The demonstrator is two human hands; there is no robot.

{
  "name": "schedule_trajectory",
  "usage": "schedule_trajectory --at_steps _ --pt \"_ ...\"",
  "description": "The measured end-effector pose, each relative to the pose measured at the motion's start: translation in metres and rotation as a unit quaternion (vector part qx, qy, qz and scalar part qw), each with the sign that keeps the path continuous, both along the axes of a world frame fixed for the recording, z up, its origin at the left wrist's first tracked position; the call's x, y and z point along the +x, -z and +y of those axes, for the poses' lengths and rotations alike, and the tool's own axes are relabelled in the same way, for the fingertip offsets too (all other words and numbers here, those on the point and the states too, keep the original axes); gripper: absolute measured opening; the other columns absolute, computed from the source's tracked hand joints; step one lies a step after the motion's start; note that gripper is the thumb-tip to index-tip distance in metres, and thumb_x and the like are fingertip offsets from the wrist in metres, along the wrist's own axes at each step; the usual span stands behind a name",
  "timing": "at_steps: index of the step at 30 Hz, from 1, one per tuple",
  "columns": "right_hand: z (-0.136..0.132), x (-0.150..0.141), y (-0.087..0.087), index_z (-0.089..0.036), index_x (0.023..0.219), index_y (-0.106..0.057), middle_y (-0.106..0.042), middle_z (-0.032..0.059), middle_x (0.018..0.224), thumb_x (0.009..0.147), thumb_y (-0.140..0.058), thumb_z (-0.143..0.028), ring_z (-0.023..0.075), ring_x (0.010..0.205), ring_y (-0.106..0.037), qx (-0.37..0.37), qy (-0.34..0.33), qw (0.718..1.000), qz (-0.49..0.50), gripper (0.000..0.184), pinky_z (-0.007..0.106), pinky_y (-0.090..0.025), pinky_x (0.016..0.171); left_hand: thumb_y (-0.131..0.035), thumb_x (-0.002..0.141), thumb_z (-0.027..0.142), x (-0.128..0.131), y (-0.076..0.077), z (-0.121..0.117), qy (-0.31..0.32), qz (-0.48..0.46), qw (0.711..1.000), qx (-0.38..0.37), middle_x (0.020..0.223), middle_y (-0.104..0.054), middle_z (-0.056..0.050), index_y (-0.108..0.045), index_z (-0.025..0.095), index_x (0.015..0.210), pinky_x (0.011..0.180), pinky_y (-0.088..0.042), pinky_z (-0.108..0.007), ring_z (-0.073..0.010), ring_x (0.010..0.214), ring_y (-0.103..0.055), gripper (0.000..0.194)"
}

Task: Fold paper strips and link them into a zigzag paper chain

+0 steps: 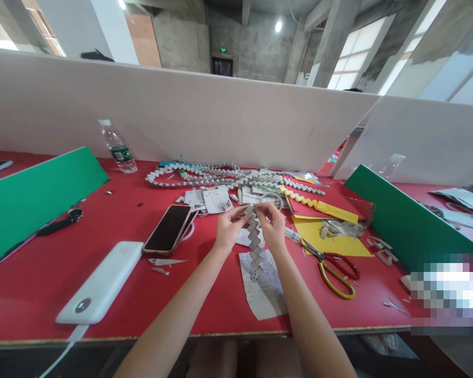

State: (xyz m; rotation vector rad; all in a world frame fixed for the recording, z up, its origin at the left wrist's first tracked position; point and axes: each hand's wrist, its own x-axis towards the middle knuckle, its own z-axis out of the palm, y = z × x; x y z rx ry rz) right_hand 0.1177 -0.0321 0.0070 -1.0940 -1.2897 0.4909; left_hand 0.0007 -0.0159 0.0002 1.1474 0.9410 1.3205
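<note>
Head view shows the left hand [229,227] and right hand [273,224] pinched together on the top end of a folded grey paper chain [255,242], which hangs down from the fingers over a white receipt [265,287] on the red table [102,210]. Just right of the hands lie yellow-handled scissors [335,270] and yellow paper [331,239]; left lie a smartphone [167,228] and a white power bank [102,283].

Both hands, left hand [228,228] and right hand [274,224], pinch the top of a folded paper chain [255,247] (grey, zigzag) hanging over the red tabletop [205,294], scissors [335,268] just right.
</note>
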Motion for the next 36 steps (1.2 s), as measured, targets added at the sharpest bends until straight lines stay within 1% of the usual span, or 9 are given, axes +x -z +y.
schedule_trajectory --at_steps 4,8,16,21,25,27,29,33,36 --pt "0.000 0.000 0.000 -0.017 0.083 -0.062 -0.064 0.0025 0.076 0.077 -0.052 -0.021 0.0150 0.071 -0.058 -0.007 -0.001 1.000 -0.003 0.012 0.026 -0.044 0.067 -0.074 0.059 0.030 0.000 0.000 0.001 -0.003 0.002 1.000 0.000 0.085 -0.069 -0.004 -0.069 0.017 0.094 0.057 -0.049 -0.021 -0.0116 0.066 -0.059 0.038" --pt "-0.001 0.000 0.001 -0.018 0.084 -0.061 -0.064 0.0024 0.075 0.079 -0.050 -0.022 0.0150 0.070 -0.058 -0.012 -0.002 1.000 -0.023 0.013 0.026 -0.044 0.065 -0.074 0.058 0.030 -0.002 0.001 0.002 0.012 0.012 1.000 -0.004 0.079 -0.068 -0.003 -0.069 0.016 0.092 0.055 -0.048 -0.022 -0.0116 0.062 -0.058 0.037" --pt "0.000 0.004 0.003 -0.019 0.087 -0.061 -0.061 0.0013 0.073 0.079 -0.049 -0.022 0.0145 0.067 -0.056 -0.023 -0.025 0.998 -0.044 0.016 0.025 -0.043 0.063 -0.073 0.060 0.028 -0.006 0.001 0.004 0.035 0.045 0.998 0.023 0.077 -0.066 -0.003 -0.069 0.016 0.092 0.055 -0.047 -0.022 -0.0120 0.062 -0.058 0.035" --pt "0.003 0.005 0.004 -0.018 0.094 -0.064 -0.062 0.0017 0.072 0.079 -0.051 -0.026 0.0148 0.066 -0.057 -0.057 -0.045 0.997 -0.010 0.021 0.026 -0.045 0.064 -0.071 0.062 0.028 -0.006 0.000 0.004 0.025 0.052 0.998 0.032 0.079 -0.066 -0.003 -0.068 0.016 0.094 0.056 -0.047 -0.021 -0.0116 0.063 -0.058 0.034" --pt "0.003 0.004 0.002 -0.018 0.091 -0.066 -0.066 0.0038 0.079 0.078 -0.053 -0.027 0.0165 0.073 -0.059 -0.062 -0.066 0.996 0.005 0.021 0.027 -0.046 0.069 -0.070 0.064 0.026 -0.006 0.002 0.004 0.033 0.049 0.998 0.037 0.083 -0.065 -0.003 -0.066 0.017 0.099 0.056 -0.046 -0.021 -0.0112 0.064 -0.057 0.037" --pt "0.002 0.004 0.001 -0.018 0.089 -0.067 -0.066 0.0034 0.079 0.077 -0.054 -0.028 0.0166 0.074 -0.059 -0.064 -0.072 0.995 0.015 0.020 0.027 -0.046 0.069 -0.069 0.064 0.027 -0.006 0.002 0.004 0.038 0.045 0.998 0.036 0.083 -0.064 -0.003 -0.066 0.017 0.102 0.056 -0.046 -0.021 -0.0113 0.064 -0.057 0.039" --pt "0.003 0.006 0.000 -0.019 0.086 -0.067 -0.066 0.0030 0.077 0.077 -0.053 -0.031 0.0162 0.072 -0.058 -0.076 -0.083 0.992 0.048 0.021 0.027 -0.046 0.067 -0.069 0.065 0.027 -0.006 0.001 0.004 0.048 0.044 0.997 0.036 0.084 -0.064 -0.004 -0.065 0.017 0.102 0.056 -0.045 -0.021 -0.0116 0.065 -0.056 0.039" --pt "0.007 0.015 0.003 -0.018 0.075 -0.068 -0.065 0.0025 0.071 0.075 -0.056 -0.040 0.0146 0.065 -0.057 -0.141 -0.109 0.974 0.141 0.025 0.026 -0.046 0.061 -0.068 0.066 0.025 -0.007 -0.004 0.003 0.083 0.052 0.994 0.038 0.080 -0.062 -0.002 -0.061 0.018 0.108 0.059 -0.043 -0.021 -0.0114 0.067 -0.056 0.043" --pt "0.009 0.024 0.007 -0.018 0.076 -0.068 -0.065 0.0026 0.071 0.069 -0.063 -0.043 0.0143 0.062 -0.058 -0.197 -0.157 0.955 0.157 0.026 0.027 -0.047 0.061 -0.067 0.068 0.025 -0.009 -0.006 0.002 0.102 0.063 0.992 0.040 0.078 -0.061 -0.001 -0.055 0.020 0.114 0.062 -0.043 -0.022 -0.0117 0.067 -0.055 0.048"
